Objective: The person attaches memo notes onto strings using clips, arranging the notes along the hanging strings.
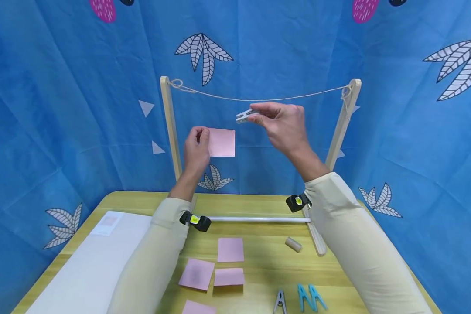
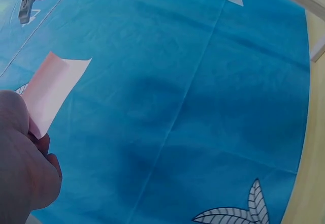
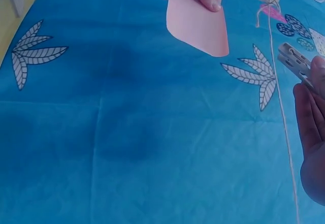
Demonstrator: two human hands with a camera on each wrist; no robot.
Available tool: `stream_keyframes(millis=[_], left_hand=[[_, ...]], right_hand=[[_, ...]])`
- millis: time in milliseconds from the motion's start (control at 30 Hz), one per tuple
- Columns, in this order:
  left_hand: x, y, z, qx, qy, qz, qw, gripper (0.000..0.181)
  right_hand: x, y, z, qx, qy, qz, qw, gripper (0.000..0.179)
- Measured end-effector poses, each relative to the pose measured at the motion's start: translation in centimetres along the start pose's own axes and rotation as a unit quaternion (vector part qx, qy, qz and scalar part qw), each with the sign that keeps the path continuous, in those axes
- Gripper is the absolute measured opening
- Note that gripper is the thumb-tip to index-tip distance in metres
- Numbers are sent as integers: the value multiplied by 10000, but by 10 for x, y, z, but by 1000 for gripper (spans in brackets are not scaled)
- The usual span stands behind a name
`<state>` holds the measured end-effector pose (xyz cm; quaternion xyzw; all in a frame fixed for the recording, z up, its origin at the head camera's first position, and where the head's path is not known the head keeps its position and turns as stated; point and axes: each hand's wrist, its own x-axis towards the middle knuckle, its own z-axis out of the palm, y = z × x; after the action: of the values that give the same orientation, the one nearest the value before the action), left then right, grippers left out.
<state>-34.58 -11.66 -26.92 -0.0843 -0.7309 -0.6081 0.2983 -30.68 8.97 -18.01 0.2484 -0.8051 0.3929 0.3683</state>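
My left hand pinches a pink paper square by its left edge, holding it up below the string. In the left wrist view the paper bends a little along its length. Between the thumb and fingers of my right hand is a grey clothespin, its tip pointing left, just under the string. The right wrist view has this clothespin close beside the string, with the paper farther to the left.
Two wooden posts hold the string, joined low down by a white rod. Several pink squares lie on the wooden table, with a grey clothespin, blue clothespins and a small cylinder. A white sheet lies at left.
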Motion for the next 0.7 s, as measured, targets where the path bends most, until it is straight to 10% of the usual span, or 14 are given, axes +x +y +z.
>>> stream_keyframes(millis=[700], left_hand=[[26, 18, -3, -151, 275, 232, 9992, 26]], right_hand=[[54, -29, 22, -750, -372, -225, 9962, 28]])
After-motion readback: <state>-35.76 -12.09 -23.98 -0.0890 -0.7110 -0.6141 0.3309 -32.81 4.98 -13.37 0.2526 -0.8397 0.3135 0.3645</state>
